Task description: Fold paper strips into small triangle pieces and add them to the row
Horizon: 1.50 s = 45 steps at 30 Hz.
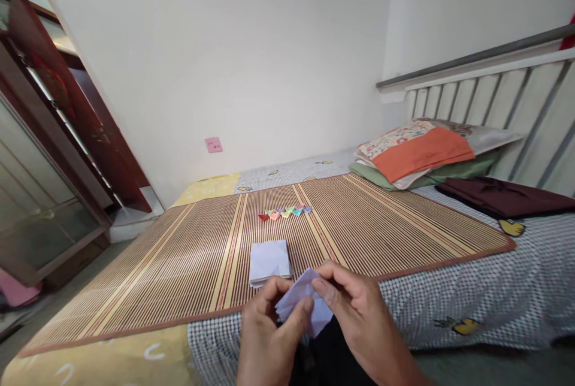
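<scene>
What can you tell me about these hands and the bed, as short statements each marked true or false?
1. The left hand and right hand both hold the lilac paper. True.
2. The small paper pieces lie farther from the hands than the paper stack. True.
3. All the small paper pieces are red. False: they come in several colours.
4. The dark cloth lies near the pillows. True.
5. The paper stack lies on a pillow. False: it lies on the striped mat.
</scene>
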Available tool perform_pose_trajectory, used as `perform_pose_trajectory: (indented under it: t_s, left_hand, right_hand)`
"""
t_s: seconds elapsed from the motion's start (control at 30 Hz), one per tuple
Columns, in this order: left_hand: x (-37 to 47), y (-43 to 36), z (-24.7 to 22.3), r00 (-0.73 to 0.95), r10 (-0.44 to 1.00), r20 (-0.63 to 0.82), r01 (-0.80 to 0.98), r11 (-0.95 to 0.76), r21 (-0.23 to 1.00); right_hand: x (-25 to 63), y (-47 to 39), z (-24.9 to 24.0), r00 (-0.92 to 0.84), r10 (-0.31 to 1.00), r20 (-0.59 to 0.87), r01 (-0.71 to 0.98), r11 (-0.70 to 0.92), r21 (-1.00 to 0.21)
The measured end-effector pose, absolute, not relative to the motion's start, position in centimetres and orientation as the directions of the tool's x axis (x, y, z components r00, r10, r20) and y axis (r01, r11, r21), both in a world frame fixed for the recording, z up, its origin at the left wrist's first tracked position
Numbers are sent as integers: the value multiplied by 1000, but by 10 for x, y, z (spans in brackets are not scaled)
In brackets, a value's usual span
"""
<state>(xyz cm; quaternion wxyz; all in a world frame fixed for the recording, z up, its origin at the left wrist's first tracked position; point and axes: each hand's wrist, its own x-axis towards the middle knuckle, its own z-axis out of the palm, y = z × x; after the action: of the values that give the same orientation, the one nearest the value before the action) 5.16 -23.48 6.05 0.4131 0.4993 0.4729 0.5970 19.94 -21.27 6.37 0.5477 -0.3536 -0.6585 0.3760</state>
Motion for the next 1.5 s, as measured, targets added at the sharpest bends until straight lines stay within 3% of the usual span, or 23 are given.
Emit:
perform_pose_trajectory:
  t_s: [0.13, 0.3, 0.47, 0.7, 0.87, 1.13, 1.33, 1.5]
  left_hand:
    - [53, -235, 62, -74, 994, 77, -186, -89, 979]
    - [56, -237, 62, -192, 971, 144, -156, -175, 972]
    - [60, -239, 56, -154, 966, 208, -90, -223, 971]
    - [69, -248, 53, -394, 861, 322, -119, -395, 911]
    - [68, -249, 57, -377, 840, 390, -110, -459, 881]
    - [68, -248, 57, -391, 860, 327, -156, -412, 897]
    - [60, -241, 51, -459, 853, 248, -255, -394, 883]
    - [53, -235, 45, -454, 831, 322, -175, -438, 882]
  right_hand:
    - [201, -212, 59, -203, 916, 346, -112, 330, -937]
    - [201, -212, 53, -192, 929, 317, -128, 296, -946]
    - [206, -208, 48, -164, 943, 289, -111, 273, -956]
    - [204, -208, 35, -204, 956, 210, -318, 138, -938]
    - [203, -208, 31, -225, 957, 182, -403, 79, -912]
    - [205, -206, 34, -191, 960, 203, -333, 131, -934]
    - [205, -209, 42, -138, 937, 321, -108, 308, -945]
    - [205, -210, 45, -89, 906, 415, 15, 418, -908]
